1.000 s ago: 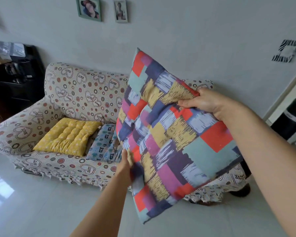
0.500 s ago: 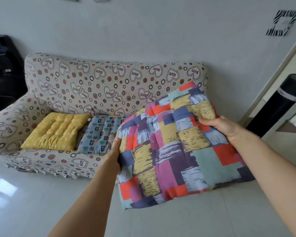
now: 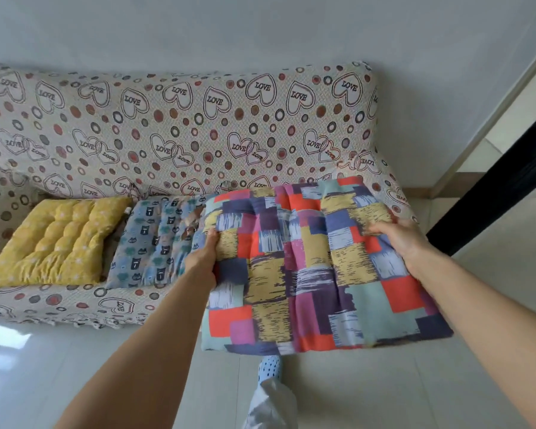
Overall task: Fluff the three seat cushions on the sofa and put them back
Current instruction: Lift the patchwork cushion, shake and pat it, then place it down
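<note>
**Setting the patchwork cushion down square**

I have the patchwork cushion point(image 3: 316, 267) held flat by its two sides. My left hand point(image 3: 203, 258) pinches the left edge, thumb on top and the other fingers tucked underneath where I can't see them. My right hand point(image 3: 403, 239) grips the right edge the same way, fingers curled down over the fabric. Its far edge reaches the seat at the right end of the sofa point(image 3: 180, 125); the near half juts out past the front of the seat, over the floor point(image 3: 75, 366).

The yellow cushion point(image 3: 53, 239) lies at the left end and the blue cushion point(image 3: 155, 239) in the middle, both flat on the seat. My cushion's left corner touches or slightly overlaps the blue one; I can't tell which.

To do this well, I judge I should slide the cushion back until its far edge meets the backrest, keeping both hands level so it doesn't twist. I'd nudge it a touch to the right so it sits beside the blue one, not on it. I should let go only once its whole weight rests on the seat, or the near half may tip off the front. The filling is soft and will sag, so I'd pat it flat afterwards.
</note>
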Action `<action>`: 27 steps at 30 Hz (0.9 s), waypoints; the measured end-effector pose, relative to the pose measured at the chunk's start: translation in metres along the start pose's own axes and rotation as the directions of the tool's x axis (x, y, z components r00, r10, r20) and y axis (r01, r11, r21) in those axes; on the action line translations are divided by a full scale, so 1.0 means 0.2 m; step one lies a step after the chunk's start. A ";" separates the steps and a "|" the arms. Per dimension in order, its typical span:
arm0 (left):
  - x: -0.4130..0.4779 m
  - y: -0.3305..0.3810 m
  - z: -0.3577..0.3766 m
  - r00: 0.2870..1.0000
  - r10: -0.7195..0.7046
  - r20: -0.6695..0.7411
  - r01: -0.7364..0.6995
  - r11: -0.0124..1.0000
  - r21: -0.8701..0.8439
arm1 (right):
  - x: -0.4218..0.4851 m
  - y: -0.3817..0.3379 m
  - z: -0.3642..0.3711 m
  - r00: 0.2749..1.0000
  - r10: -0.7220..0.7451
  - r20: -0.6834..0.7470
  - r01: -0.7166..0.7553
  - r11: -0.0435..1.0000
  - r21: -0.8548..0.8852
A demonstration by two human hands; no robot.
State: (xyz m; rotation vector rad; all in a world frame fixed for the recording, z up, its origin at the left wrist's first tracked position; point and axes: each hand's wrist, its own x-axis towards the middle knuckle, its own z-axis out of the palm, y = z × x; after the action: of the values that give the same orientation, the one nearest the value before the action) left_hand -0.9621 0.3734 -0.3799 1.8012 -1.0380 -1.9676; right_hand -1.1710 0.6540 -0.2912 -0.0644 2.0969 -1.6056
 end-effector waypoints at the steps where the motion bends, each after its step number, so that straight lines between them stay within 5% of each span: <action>1: 0.03 0.03 0.04 1.000 0.010 -0.015 -0.010 1.000 0.007 | 0.07 0.00 0.02 1.000 0.013 -0.010 -0.013 1.000 -0.013; 13: 0.71 0.30 0.64 0.999 0.022 -0.040 -0.016 0.991 0.130 | 1.11 0.24 0.32 0.982 0.154 -0.113 -0.172 0.970 -0.170; 27: 1.47 0.06 0.86 0.987 0.024 -0.157 0.015 0.970 0.241 | 1.77 0.84 0.58 0.945 0.318 -0.074 -0.326 0.928 -0.179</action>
State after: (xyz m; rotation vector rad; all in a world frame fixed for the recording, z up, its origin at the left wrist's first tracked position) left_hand -1.1830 0.2322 -0.5982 2.0399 -1.2724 -1.7223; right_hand -1.3906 0.4851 -0.5909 0.2428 2.1551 -1.2230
